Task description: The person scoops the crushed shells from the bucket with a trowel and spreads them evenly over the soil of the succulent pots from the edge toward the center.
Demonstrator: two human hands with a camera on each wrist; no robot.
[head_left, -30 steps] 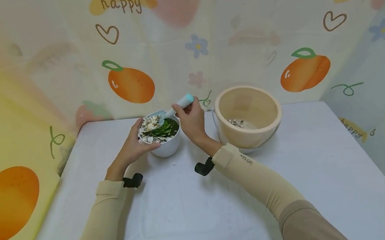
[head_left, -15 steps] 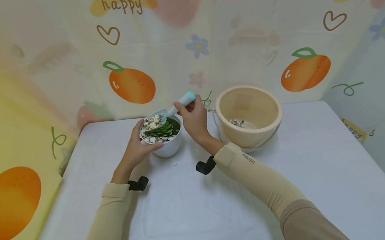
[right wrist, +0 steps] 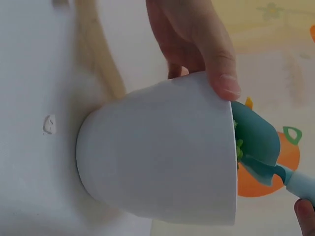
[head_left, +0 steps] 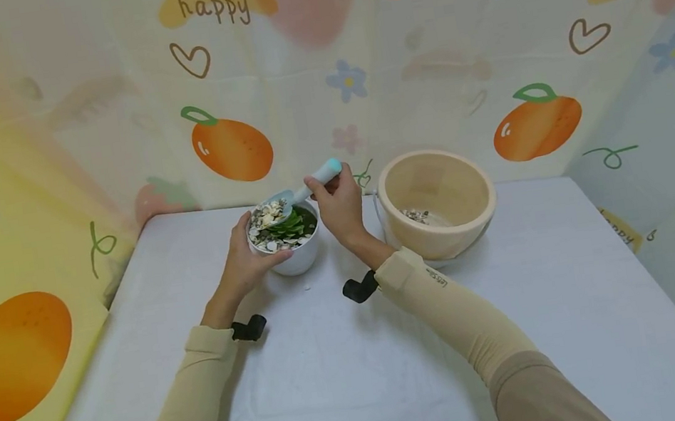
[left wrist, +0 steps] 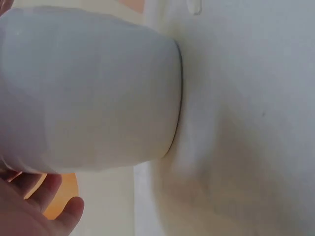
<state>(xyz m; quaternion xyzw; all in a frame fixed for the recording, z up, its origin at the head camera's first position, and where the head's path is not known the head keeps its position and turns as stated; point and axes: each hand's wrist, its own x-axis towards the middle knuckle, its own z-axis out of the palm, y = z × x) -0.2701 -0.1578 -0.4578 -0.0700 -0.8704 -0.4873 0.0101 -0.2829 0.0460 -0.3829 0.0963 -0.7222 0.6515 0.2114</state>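
White tabletop (head_left: pixel 335 376) | left hand (head_left: pixel 244 261) grips pot (head_left: pixel 296 262) | right hand (head_left: pixel 340 208) holds trowel (head_left: pixel 323 173) | bucket (head_left: pixel 435 241): head view only

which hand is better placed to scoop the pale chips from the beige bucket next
Probably the right hand: it holds the trowel and is nearer the beige bucket and its pale chips, while the left hand grips the white flowerpot.

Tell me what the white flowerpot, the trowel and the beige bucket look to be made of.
White flowerpot: probably plastic, satin; its smooth wall shows only soft shading, though ceramic is possible.
Trowel: likely moulded plastic, fairly matte; smooth coloured curves, no metallic glint.
Beige bucket: seems plastic, low sheen; even colour and a smooth, rounded rim.
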